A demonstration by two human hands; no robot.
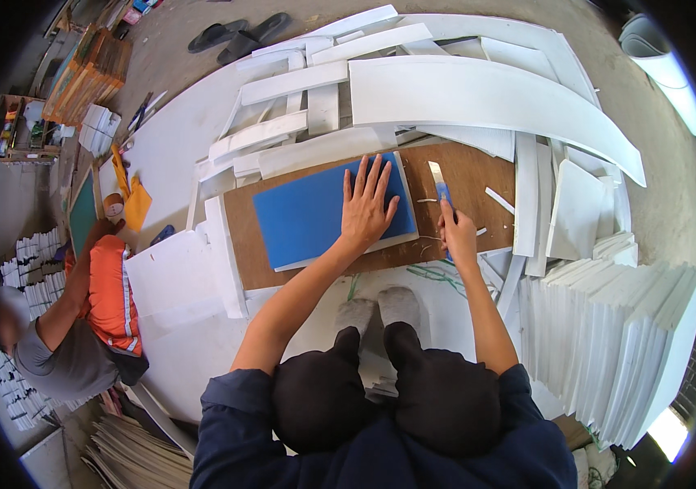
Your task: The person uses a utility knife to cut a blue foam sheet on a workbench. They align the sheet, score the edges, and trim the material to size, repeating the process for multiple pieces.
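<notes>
A blue rectangular sheet (299, 213) lies over white board, whose pale edge (401, 242) shows along its near and right sides. Both rest on a brown wooden board (478, 175). My left hand (369, 208) lies flat on the right part of the blue sheet, fingers spread and pointing away from me. To the right of the sheet, my right hand (458, 235) grips a utility knife (442, 191) with a blue handle. Its blade points up and away, apart from the sheet. Thin white offcuts (500, 200) lie scattered beside the knife on the wood.
Long white board strips (478, 94) are piled beyond the wooden board. A tall stack of white sheets (608, 342) stands at the right. On the left, a person in grey (71, 350) reaches toward a green board (85, 208). My feet in grey socks (399, 307) are just below the work.
</notes>
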